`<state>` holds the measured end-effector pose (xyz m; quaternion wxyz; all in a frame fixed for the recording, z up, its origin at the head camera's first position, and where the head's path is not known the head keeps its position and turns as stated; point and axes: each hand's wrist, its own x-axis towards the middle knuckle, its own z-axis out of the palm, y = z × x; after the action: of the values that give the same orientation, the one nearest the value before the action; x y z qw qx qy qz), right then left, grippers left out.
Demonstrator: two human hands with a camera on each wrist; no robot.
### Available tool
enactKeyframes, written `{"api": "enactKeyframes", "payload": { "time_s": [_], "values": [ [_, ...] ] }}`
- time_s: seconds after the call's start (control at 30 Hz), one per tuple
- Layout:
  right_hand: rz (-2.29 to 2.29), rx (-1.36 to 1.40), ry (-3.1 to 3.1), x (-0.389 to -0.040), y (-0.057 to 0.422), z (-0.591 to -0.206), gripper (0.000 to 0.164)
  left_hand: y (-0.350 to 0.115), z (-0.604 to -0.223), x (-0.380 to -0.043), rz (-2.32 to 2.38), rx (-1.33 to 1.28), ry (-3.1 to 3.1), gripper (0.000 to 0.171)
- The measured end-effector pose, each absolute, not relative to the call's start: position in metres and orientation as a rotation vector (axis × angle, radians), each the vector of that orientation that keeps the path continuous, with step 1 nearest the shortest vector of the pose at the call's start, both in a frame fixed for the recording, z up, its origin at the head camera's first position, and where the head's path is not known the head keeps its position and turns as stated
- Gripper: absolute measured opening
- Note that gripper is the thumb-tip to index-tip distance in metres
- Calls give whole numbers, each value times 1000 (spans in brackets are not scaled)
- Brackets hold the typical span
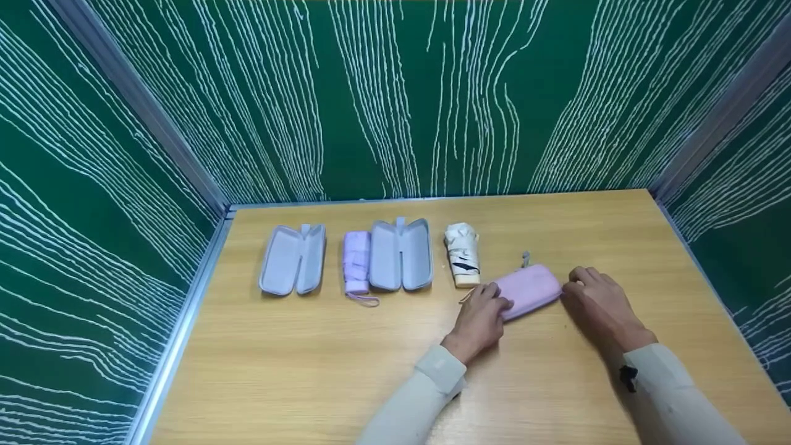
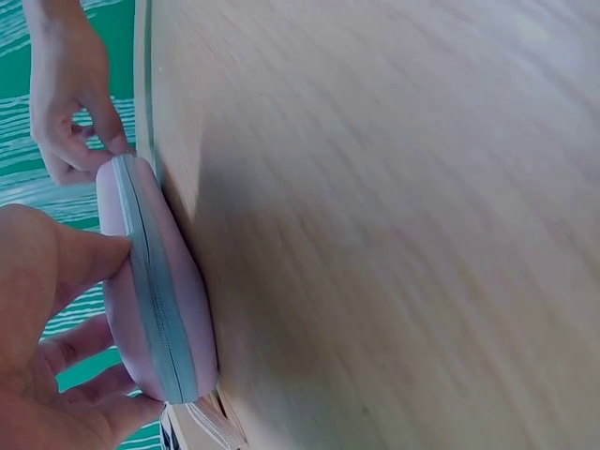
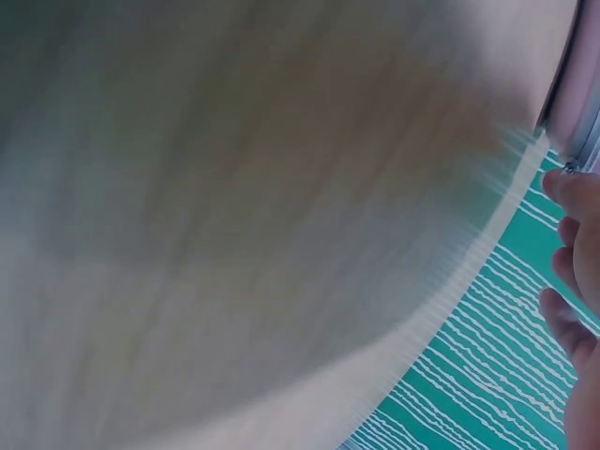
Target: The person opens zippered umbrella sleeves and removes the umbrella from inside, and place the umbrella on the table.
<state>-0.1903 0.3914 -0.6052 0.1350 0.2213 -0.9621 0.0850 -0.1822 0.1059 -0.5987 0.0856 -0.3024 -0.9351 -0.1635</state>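
A closed pink zip case (image 1: pixel 528 289) lies at a slant on the table, right of the middle. My left hand (image 1: pixel 479 318) grips its left end, thumb on the near side and fingers across the far side in the left wrist view. A grey zip band (image 2: pixel 157 291) runs along the case's edge there. At the right end, my right hand (image 1: pixel 602 303) pinches the small zipper pull (image 3: pixel 570 168) between thumb and finger. A grey loop (image 1: pixel 526 258) sticks out behind the case. Close beyond my left hand lies a folded cream umbrella (image 1: pixel 462 253), its cord partly hidden by that hand.
Two opened cases with grey insides, the left case (image 1: pixel 281 259) and the middle case (image 1: pixel 386 256), lie toward the back. Between them is a folded purple umbrella (image 1: pixel 356 259) with a wrist strap. Green, white-lined panels (image 1: pixel 426 93) border the wooden table (image 1: pixel 296 371).
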Motion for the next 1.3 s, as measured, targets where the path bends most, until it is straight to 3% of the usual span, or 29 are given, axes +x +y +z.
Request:
{"api": "enactKeyframes", "payload": {
  "time_s": [0.3, 1.3],
  "values": [
    [220, 567, -2837, -182, 381, -602, 7, 107, -594, -183, -515, -886, -2858, 32],
    [213, 594, -2605, -163, 352, -608, 4, 107, -601, -181, -530, -867, -2779, 29]
  ]
}}
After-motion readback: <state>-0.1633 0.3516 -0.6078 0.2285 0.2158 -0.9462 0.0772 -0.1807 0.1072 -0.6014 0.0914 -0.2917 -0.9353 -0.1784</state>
